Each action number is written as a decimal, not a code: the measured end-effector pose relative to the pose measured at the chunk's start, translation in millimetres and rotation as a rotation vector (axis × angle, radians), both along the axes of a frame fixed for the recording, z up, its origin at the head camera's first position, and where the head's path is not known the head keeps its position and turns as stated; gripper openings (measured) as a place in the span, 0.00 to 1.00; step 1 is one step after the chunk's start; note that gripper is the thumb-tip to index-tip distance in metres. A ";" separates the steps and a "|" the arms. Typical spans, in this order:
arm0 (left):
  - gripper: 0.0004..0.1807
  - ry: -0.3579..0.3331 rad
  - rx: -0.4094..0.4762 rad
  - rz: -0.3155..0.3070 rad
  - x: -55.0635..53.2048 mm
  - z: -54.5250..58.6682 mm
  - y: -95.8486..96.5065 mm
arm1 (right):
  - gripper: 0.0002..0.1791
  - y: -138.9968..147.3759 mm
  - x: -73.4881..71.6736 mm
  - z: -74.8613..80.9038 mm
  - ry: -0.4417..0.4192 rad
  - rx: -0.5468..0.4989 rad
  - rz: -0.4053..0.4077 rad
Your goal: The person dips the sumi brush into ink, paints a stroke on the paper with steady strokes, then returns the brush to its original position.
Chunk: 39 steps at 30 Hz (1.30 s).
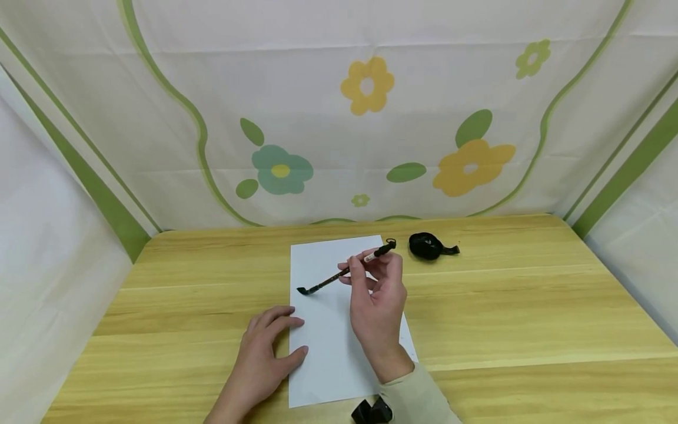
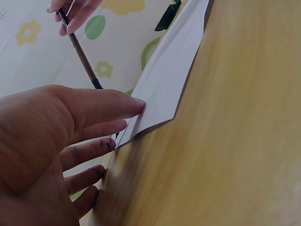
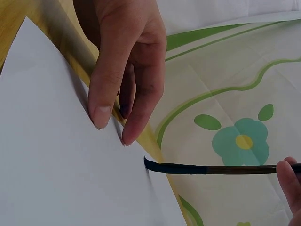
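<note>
My right hand (image 1: 377,309) pinches the dark handle of a writing brush (image 1: 329,280) between thumb and fingers. The brush slants down to the left, its bent, black-wet tip over the upper left part of a white paper sheet (image 1: 325,347). In the right wrist view the brush tip (image 3: 155,165) hangs close over the sheet near its edge. My left hand (image 1: 262,353) rests at the sheet's left edge, thumb and fingers spread and relaxed. Dark stains show on the left fingers (image 2: 107,144). No strokes show on the visible paper.
A round, shiny black thing (image 1: 425,246) with a short tail lies right of the sheet's far end. Another black object (image 1: 372,410) is at the near edge by the right sleeve (image 1: 418,394). A flower-patterned cloth (image 1: 328,118) hangs behind the wooden table (image 1: 529,306).
</note>
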<state>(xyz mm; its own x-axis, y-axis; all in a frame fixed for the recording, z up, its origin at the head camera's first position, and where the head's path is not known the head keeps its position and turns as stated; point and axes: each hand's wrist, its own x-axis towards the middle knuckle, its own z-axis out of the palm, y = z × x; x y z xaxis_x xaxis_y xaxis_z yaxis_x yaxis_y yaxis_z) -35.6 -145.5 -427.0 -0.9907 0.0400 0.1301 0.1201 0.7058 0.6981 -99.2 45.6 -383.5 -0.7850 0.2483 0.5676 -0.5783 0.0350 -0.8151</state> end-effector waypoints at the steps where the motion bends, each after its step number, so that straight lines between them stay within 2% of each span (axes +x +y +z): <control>1: 0.18 0.004 -0.001 -0.002 0.2 0.1 0.0 | 0.11 0.0 -0.1 0.0 0.001 0.002 -0.002; 11: 0.18 -0.031 0.006 0.004 -1.7 1.7 0.2 | 0.11 1.3 -0.1 0.0 0.014 0.019 0.002; 30: 0.18 -0.040 0.015 -0.001 -2.1 2.6 0.5 | 0.10 3.1 -0.3 1.4 0.012 0.030 -0.006; 39: 0.18 -0.032 0.016 0.001 -1.5 1.4 -0.1 | 0.09 3.4 -2.2 -1.2 0.038 0.025 -0.031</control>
<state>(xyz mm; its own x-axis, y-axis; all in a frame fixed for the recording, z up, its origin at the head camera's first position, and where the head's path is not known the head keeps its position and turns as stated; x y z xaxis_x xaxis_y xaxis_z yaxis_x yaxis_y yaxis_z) -37.1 -145.6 -425.7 -0.9944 0.0368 0.0990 0.0966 0.6947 0.7128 -101.4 49.1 -384.6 -0.7550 0.2576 0.6030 -0.6070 0.0733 -0.7913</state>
